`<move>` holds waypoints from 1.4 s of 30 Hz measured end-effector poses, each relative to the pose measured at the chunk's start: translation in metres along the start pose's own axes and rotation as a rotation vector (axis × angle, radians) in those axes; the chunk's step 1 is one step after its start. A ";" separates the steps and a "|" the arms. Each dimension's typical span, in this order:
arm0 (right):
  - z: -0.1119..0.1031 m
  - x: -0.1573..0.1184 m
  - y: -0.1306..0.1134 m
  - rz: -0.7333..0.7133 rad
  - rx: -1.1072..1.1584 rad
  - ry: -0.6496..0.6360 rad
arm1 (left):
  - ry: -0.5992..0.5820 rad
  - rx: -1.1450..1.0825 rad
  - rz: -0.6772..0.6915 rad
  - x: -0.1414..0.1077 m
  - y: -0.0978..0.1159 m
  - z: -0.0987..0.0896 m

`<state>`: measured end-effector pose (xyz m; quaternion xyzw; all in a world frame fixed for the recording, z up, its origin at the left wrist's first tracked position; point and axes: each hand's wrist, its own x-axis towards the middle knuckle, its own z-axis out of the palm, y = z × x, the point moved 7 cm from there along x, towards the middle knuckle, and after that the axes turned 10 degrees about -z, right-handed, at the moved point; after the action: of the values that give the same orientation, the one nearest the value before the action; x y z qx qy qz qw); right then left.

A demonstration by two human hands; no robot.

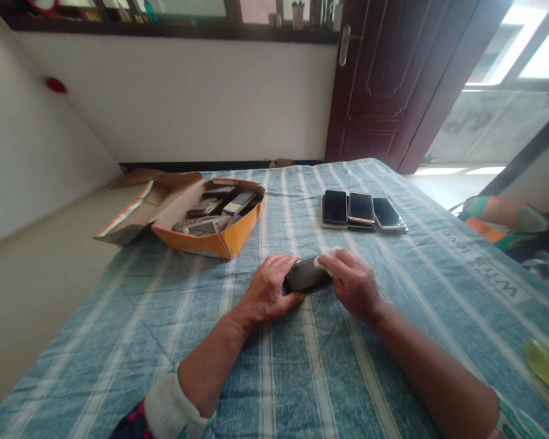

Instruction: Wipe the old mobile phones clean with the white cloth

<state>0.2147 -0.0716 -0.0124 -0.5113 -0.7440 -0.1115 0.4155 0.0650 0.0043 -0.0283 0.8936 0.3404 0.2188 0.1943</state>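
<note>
A dark mobile phone [305, 276] lies at a slant in the middle of the bed-like striped surface. My left hand [269, 286] grips its left end between thumb and fingers. Pinched in my right hand [354, 281] is a white tissue or cloth [322, 261], pressed against the phone's right end; part of it is hidden by the fingers. Beyond my left hand stands an open orange cardboard box [210, 245] with several old phones [204, 207] inside. Farther right, stacked phones lie in three groups: a left stack [335, 207], a middle stack [361, 208] and a right stack [388, 214].
Blue-and-white striped cloth [187, 360] covers the surface. The box's flap [132, 210] sticks out to the left. A yellow-green object [546, 364] sits at the right edge. Behind are a white wall [201, 97] and a dark red door [384, 73].
</note>
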 end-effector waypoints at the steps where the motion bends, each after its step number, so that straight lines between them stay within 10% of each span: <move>1: 0.000 0.000 0.001 0.012 0.015 0.006 | -0.004 -0.004 -0.004 0.000 0.000 0.000; 15: -0.011 -0.008 0.037 0.165 0.013 0.183 | 0.001 -0.022 -0.059 -0.004 -0.003 -0.004; 29: 0.035 0.008 -0.057 -0.305 -0.053 -0.156 | 0.032 -0.008 -0.027 -0.006 -0.008 -0.001; 42: 0.018 0.003 0.004 -0.073 -0.165 -0.088 | 0.015 -0.025 -0.078 -0.001 -0.005 -0.002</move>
<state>0.2083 -0.0572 -0.0226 -0.5208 -0.7678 -0.1649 0.3347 0.0611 0.0074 -0.0290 0.8755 0.3737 0.2220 0.2111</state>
